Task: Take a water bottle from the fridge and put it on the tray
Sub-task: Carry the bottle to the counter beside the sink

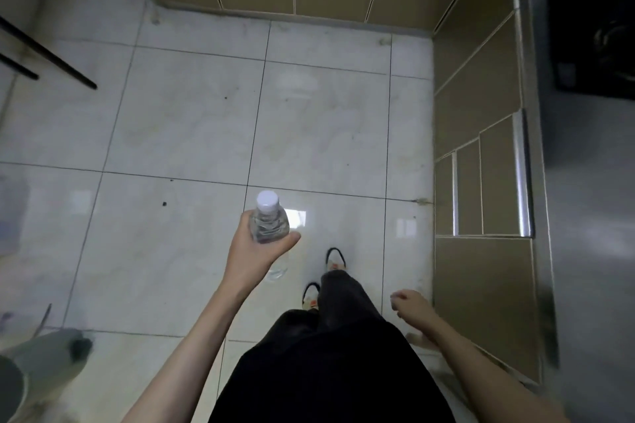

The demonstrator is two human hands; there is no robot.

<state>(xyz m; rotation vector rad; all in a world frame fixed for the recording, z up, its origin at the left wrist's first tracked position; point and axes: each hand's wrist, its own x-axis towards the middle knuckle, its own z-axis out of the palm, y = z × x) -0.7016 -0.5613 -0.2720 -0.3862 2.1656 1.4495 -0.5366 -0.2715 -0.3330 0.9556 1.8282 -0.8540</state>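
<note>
- Water bottle [270, 224]: clear plastic, colourless contents, white ribbed screw cap on top. Seen from above, cap towards the camera; the lower end shows below the palm, against the floor. No label legible (a dark reddish trace sits at the shoulder, too small to identify).
- Location of bottle: held in mid-air above the floor tiles [178, 120], in front of the person's body, resting on no surface.
- Left hand [256, 252]: wrapped round the bottle's upper body, thumb across the near side, fingers curled behind it. Grip closed on the bottle; cap and shoulder stand clear above the hand.
- Right hand [410, 306]: low at the person's right side, holding nothing, fingers loosely curled inward, close to the cabinet fronts [481, 182] but apart from them.
- Floor: pale glossy marbled tiles with dark grout lines, a few small dark specks, bright window reflections just right of the bottle.
- Surroundings: tan cabinet panels with metal bar handles along the far wall and the right side; a grey countertop [591, 251] above the right run, with a dark hob at its far end (blurred).
- Person: black clothing, dark trousers, two light shoes [335, 259] with dark trim, one foot ahead of the other.
- Left edge: dark slanted furniture legs [48, 55]; a blurred grey object at the lower corner, not identifiable.
</note>
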